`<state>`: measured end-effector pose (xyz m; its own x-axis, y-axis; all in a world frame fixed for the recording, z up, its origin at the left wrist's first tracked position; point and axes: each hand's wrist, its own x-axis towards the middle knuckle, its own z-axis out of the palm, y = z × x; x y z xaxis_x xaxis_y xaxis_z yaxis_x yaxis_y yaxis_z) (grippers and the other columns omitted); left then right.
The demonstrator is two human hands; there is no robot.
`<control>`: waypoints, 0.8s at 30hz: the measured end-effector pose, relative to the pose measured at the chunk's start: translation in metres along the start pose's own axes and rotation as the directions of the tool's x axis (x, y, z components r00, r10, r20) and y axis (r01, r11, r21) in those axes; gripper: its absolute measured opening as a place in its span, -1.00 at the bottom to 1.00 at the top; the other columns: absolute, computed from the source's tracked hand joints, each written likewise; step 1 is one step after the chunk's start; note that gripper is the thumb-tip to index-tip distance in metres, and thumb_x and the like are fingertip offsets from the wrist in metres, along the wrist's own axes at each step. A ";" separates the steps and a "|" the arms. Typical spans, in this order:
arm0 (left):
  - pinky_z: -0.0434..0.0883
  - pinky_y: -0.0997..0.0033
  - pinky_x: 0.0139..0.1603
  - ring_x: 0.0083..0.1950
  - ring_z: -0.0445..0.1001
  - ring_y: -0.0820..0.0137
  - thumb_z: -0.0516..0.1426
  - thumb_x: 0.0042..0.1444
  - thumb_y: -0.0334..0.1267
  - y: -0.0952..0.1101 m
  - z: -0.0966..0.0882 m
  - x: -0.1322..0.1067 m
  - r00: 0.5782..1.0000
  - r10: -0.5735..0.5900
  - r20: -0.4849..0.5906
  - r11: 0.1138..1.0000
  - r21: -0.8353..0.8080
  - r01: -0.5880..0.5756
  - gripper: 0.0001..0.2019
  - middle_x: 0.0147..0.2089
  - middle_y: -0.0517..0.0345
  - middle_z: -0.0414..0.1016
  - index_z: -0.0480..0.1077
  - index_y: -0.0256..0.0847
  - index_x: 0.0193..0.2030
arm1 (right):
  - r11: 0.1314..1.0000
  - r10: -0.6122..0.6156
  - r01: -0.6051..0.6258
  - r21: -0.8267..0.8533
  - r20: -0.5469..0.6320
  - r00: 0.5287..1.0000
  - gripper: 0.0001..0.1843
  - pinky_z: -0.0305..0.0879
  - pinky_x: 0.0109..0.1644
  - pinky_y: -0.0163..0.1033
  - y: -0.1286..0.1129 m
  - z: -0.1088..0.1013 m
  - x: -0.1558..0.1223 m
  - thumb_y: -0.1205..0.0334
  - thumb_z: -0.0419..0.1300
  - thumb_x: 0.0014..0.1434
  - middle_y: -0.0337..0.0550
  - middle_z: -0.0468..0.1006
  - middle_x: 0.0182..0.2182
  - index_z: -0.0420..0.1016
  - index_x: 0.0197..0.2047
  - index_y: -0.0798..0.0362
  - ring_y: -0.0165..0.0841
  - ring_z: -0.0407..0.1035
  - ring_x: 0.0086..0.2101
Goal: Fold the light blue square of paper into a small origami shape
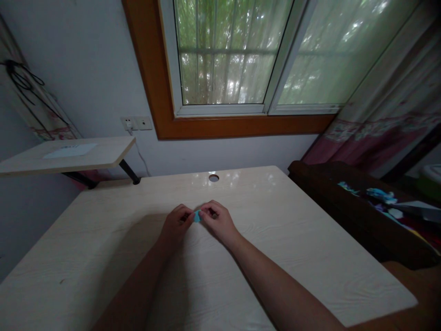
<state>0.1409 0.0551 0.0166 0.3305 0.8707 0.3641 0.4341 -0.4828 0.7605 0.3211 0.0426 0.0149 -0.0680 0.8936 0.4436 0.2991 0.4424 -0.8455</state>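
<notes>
Between my two hands is a small, flat turquoise piece, perhaps paper; its exact kind is too small to make out. My left hand pinches its left side between thumb and fingertips. From the other side my right hand grips it in the same way, the fingers curled. Both hands are close together over the pale wood-grain desk, and the fingertips cover part of the piece.
A raised shelf on black legs stands at the desk's back left, with a white sheet on it. Near the back edge is a round cable hole. A dark wooden piece of furniture holding colourful items stands right of the desk.
</notes>
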 end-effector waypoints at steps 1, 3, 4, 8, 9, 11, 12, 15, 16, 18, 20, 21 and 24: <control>0.30 0.45 -0.28 -0.31 0.37 0.41 0.06 0.22 -0.22 0.001 0.000 0.000 1.000 0.013 0.010 1.000 0.014 -0.013 -0.82 -0.34 0.16 0.36 0.40 -0.20 -0.35 | 1.000 -0.008 0.008 -0.017 0.021 1.000 -0.93 0.23 -0.30 -0.32 0.001 0.001 0.000 0.30 0.22 0.15 -0.21 0.45 -0.42 0.55 -0.29 0.04 -0.39 0.33 -0.38; 0.29 0.45 -0.27 -0.30 0.35 0.42 0.05 0.23 -0.26 0.003 0.001 -0.001 0.998 0.043 0.040 0.998 0.041 -0.044 -0.84 -0.33 0.16 0.34 0.38 -0.21 -0.35 | 0.998 -0.024 0.028 -0.055 0.063 0.998 -0.93 0.22 -0.30 -0.33 0.002 0.002 -0.001 0.33 0.22 0.13 -0.22 0.44 -0.42 0.55 -0.30 0.04 -0.39 0.33 -0.38; 0.29 0.44 -0.26 -0.30 0.35 0.41 0.04 0.23 -0.28 0.004 0.002 -0.001 0.997 0.057 0.053 0.997 0.054 -0.059 -0.85 -0.33 0.16 0.33 0.37 -0.21 -0.34 | 0.997 -0.030 0.035 -0.072 0.076 0.997 -0.93 0.22 -0.31 -0.33 0.003 0.002 -0.001 0.35 0.23 0.12 -0.23 0.44 -0.43 0.55 -0.31 0.04 -0.39 0.32 -0.38; 0.27 0.42 -0.24 -0.29 0.32 0.40 0.03 0.23 -0.31 0.007 0.002 -0.003 0.995 0.076 0.058 0.994 0.077 -0.080 -0.86 -0.33 0.16 0.31 0.36 -0.21 -0.34 | 0.993 -0.040 0.049 -0.105 0.079 0.996 -0.92 0.20 -0.32 -0.33 0.004 0.003 -0.002 0.38 0.22 0.09 -0.23 0.43 -0.46 0.54 -0.34 0.05 -0.40 0.31 -0.40; 0.27 0.42 -0.24 -0.29 0.32 0.40 0.03 0.23 -0.31 0.007 0.002 -0.003 0.996 0.072 0.056 0.995 0.071 -0.076 -0.86 -0.32 0.16 0.30 0.36 -0.21 -0.34 | 0.993 -0.042 0.050 -0.106 0.076 0.996 -0.92 0.20 -0.31 -0.33 0.004 0.003 -0.002 0.39 0.22 0.09 -0.23 0.44 -0.46 0.54 -0.35 0.05 -0.40 0.32 -0.40; 0.25 0.42 -0.26 -0.30 0.31 0.41 0.03 0.24 -0.30 0.007 0.002 -0.003 0.997 0.064 0.047 0.996 0.052 -0.066 -0.85 -0.34 0.17 0.29 0.35 -0.22 -0.36 | 0.994 -0.038 0.044 -0.097 0.060 0.997 -0.91 0.20 -0.31 -0.33 0.002 0.003 -0.002 0.40 0.21 0.09 -0.23 0.44 -0.46 0.54 -0.36 0.06 -0.40 0.32 -0.40; 0.25 0.42 -0.27 -0.31 0.31 0.41 0.04 0.24 -0.29 0.007 0.001 -0.003 0.997 0.060 0.043 0.997 0.041 -0.061 -0.84 -0.35 0.18 0.28 0.34 -0.22 -0.37 | 0.996 -0.031 0.035 -0.088 0.046 0.998 -0.90 0.20 -0.31 -0.33 0.001 0.003 -0.002 0.40 0.20 0.08 -0.23 0.44 -0.47 0.54 -0.37 0.06 -0.40 0.32 -0.40; 0.24 0.42 -0.27 -0.31 0.30 0.41 0.04 0.24 -0.28 0.008 -0.001 -0.003 0.998 0.051 0.030 0.999 0.014 -0.052 -0.83 -0.36 0.18 0.28 0.33 -0.22 -0.39 | 0.998 0.016 -0.017 -0.055 -0.008 1.000 -0.91 0.19 -0.33 -0.33 0.003 0.003 0.000 0.38 0.19 0.09 -0.24 0.43 -0.48 0.53 -0.39 0.07 -0.40 0.31 -0.42; 0.24 0.42 -0.27 -0.31 0.30 0.41 0.04 0.23 -0.28 0.008 -0.002 -0.003 0.999 0.047 0.022 0.999 0.009 -0.047 -0.82 -0.36 0.18 0.28 0.33 -0.22 -0.39 | 0.998 0.042 -0.043 -0.041 -0.033 0.999 -0.91 0.19 -0.34 -0.33 0.005 0.002 0.000 0.36 0.19 0.09 -0.24 0.43 -0.48 0.53 -0.40 0.07 -0.40 0.30 -0.43; 0.23 0.42 -0.27 -0.31 0.30 0.41 0.04 0.23 -0.28 0.007 -0.003 -0.003 0.999 0.032 0.002 0.999 0.001 -0.032 -0.82 -0.36 0.19 0.28 0.33 -0.22 -0.40 | 0.994 0.111 -0.111 0.002 -0.087 0.990 -0.91 0.18 -0.36 -0.33 0.010 0.002 0.001 0.33 0.18 0.09 -0.23 0.44 -0.48 0.51 -0.41 0.08 -0.40 0.29 -0.45; 0.23 0.42 -0.29 -0.32 0.30 0.41 0.03 0.24 -0.28 0.007 -0.004 -0.002 1.000 0.014 -0.017 1.000 -0.010 -0.014 -0.81 -0.37 0.19 0.28 0.33 -0.22 -0.40 | 0.984 0.175 -0.169 0.056 -0.109 0.979 -0.90 0.19 -0.36 -0.32 0.014 0.002 0.002 0.29 0.18 0.11 -0.22 0.46 -0.48 0.51 -0.39 0.09 -0.40 0.30 -0.45; 0.23 0.42 -0.29 -0.32 0.30 0.41 0.03 0.24 -0.28 0.007 -0.004 -0.002 1.000 0.008 -0.022 1.000 -0.016 -0.008 -0.81 -0.37 0.19 0.28 0.33 -0.22 -0.41 | 0.980 0.190 -0.183 0.076 -0.103 0.976 -0.89 0.20 -0.35 -0.32 0.015 0.002 0.002 0.27 0.18 0.12 -0.21 0.47 -0.47 0.51 -0.38 0.09 -0.39 0.30 -0.44; 0.23 0.42 -0.30 -0.33 0.30 0.41 0.04 0.23 -0.26 0.006 -0.004 -0.001 1.000 0.005 -0.023 1.000 -0.023 -0.006 -0.80 -0.37 0.19 0.28 0.34 -0.22 -0.41 | 0.984 0.159 -0.155 0.085 -0.042 0.986 -0.84 0.21 -0.32 -0.31 0.013 0.002 0.002 0.18 0.20 0.16 -0.19 0.50 -0.42 0.54 -0.32 0.08 -0.38 0.32 -0.40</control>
<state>0.1397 0.0515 0.0235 0.3136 0.8700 0.3804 0.4126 -0.4857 0.7707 0.3227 0.0502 0.0040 0.0204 0.9488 0.3153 0.2237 0.3030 -0.9264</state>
